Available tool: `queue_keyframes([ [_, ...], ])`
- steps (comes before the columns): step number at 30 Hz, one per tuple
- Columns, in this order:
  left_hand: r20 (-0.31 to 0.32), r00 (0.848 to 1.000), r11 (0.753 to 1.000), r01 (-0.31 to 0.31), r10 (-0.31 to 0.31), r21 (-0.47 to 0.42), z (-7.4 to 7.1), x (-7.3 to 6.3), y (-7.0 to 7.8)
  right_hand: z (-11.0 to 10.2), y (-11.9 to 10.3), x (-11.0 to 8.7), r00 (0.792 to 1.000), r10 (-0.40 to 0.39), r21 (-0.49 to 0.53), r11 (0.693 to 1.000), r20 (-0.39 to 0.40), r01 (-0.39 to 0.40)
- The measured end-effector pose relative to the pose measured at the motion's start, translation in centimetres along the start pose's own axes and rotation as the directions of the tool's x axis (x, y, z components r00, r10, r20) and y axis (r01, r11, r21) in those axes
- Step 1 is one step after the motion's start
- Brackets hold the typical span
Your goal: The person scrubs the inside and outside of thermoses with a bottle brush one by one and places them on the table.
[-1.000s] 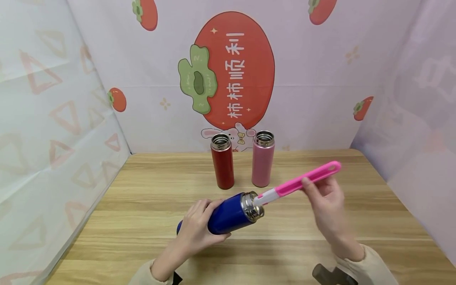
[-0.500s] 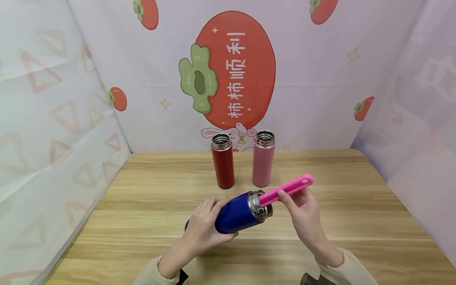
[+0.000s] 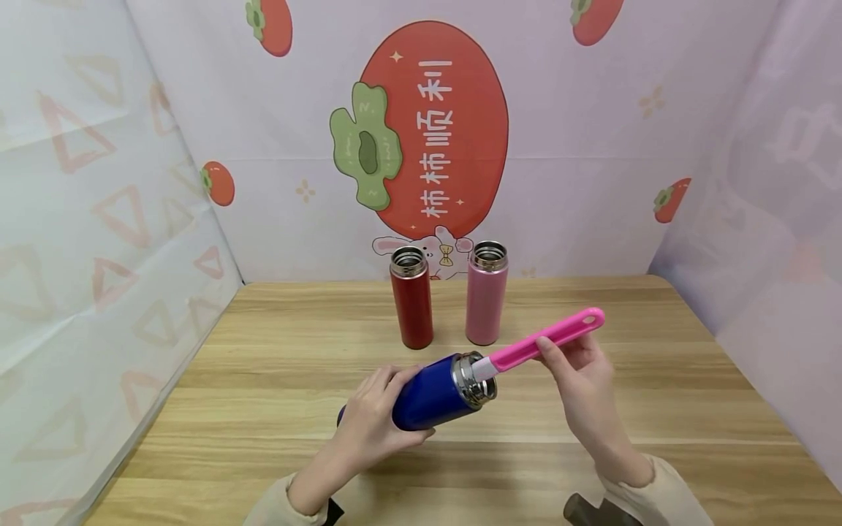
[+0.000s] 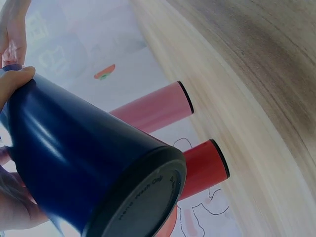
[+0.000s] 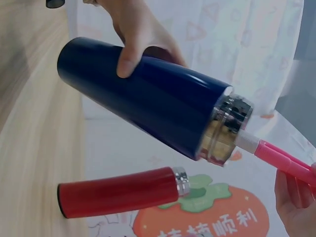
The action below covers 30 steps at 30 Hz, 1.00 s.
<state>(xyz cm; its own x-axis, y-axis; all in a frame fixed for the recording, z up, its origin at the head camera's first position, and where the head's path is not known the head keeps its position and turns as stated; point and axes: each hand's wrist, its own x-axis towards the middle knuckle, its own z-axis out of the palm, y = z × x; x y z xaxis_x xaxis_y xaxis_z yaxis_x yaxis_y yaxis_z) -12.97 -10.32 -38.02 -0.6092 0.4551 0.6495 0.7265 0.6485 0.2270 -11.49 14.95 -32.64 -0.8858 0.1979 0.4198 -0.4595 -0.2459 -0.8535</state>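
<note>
In the head view my left hand grips a blue thermos bottle round its body, clear of the tabletop. The bottle lies tilted, its bare metal mouth toward the right and slightly up. With thumb and fingers my right hand pinches the pink handle of a bottle brush. Its white neck enters the bottle's mouth; the brush's head is hidden inside. The left wrist view shows the bottle's dark base. In the right wrist view the white neck runs into the metal rim.
A red thermos bottle and a pink thermos bottle stand upright, lidless, side by side behind the hands. They are on a wooden table. A printed cloth hangs behind the table, with more cloth at both sides.
The brush went deeper into the blue bottle, until its white neck was hidden, then came partly back out. The right hand moved left, then a little right. The blue bottle shifted slightly right overall.
</note>
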Motion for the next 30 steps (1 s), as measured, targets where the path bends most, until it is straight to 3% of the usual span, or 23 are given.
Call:
queue_keyframes([
  [11, 0.003, 1.0, 1.0, -0.004, 0.004, 0.009, 0.2, -0.5, -0.4, -1.2, -0.8, 1.0, 0.998, -0.057, 0.262, 0.963, -0.038, 0.065],
  [16, 0.012, 1.0, 1.0, -0.012, 0.012, 0.012, 0.1, -0.6, -0.6, -1.7, -1.2, 1.0, 0.996, -0.052, 0.295, 0.953, -0.074, 0.071],
  [25, 0.029, 0.999, 0.999, -0.017, 0.015, 0.051, -0.2, -0.9, -1.0, -3.4, -2.0, 1.6, 0.991, -0.083, 0.416, 0.901, -0.109, 0.121],
  [30, 0.032, 0.999, 0.998, -0.014, 0.012, 0.067, -0.4, -1.0, -1.2, -3.7, -2.4, 1.7, 0.988, -0.058, 0.411, 0.905, -0.144, 0.113],
])
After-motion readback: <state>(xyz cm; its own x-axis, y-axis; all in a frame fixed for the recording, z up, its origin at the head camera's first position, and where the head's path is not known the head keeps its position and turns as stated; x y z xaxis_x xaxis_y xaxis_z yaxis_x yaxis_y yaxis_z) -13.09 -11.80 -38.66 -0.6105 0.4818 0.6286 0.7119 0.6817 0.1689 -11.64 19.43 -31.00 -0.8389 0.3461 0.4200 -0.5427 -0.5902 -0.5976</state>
